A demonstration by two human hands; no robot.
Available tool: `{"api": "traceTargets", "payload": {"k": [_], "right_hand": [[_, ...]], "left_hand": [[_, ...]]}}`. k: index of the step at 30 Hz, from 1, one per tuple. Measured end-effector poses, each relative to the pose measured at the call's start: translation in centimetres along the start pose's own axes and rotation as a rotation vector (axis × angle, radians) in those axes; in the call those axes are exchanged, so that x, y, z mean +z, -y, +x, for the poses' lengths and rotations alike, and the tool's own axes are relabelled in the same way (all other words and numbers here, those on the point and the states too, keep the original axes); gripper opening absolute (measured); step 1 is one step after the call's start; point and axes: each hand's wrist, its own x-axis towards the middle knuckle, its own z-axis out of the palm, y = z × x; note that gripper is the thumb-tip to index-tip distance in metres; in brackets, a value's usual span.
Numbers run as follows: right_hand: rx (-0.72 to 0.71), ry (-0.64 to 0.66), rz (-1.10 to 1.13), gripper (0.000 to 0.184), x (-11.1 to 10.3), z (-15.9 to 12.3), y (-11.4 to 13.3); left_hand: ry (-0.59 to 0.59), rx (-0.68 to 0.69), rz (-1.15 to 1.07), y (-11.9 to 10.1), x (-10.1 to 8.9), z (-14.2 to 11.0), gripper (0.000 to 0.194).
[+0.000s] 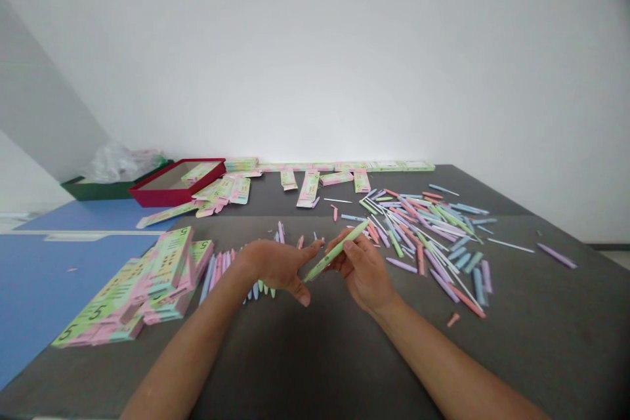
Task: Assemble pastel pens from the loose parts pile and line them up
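Note:
My right hand [364, 269] grips a light green pen [335, 251] that slants from lower left to upper right over the dark table [315, 354]. My left hand [280, 266] is just left of it, index finger and thumb stretched toward the pen's lower end, holding nothing that I can see. Behind my left hand lies a row of pastel pens [221, 269]. A large scatter of pastel pens and thin refills [433, 236] covers the table to the right.
A stack of pink and green flat cartons [142, 289] lies at the left. More cartons [310, 187] lie along the far edge. A red box lid [172, 184] and a green box [93, 189] stand at back left. A blue surface [39, 275] adjoins the table.

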Motion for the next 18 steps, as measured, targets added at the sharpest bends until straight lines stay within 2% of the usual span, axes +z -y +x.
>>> {"api": "traceTargets", "payload": {"k": [7, 10, 18], "right_hand": [[0.009, 0.061, 0.008, 0.018, 0.33, -0.28, -0.72], [0.0, 0.076, 0.001, 0.017, 0.43, -0.4, -0.81], [-0.046, 0.056, -0.032, 0.013, -0.19, 0.21, -0.21]], "left_hand": [[0.022, 0.07, 0.005, 0.34, -0.05, 0.36, 0.12], [-0.003, 0.11, 0.015, 0.59, 0.11, 0.56, 0.12], [-0.049, 0.149, -0.011, 0.82, 0.53, 0.66, 0.101]]}}
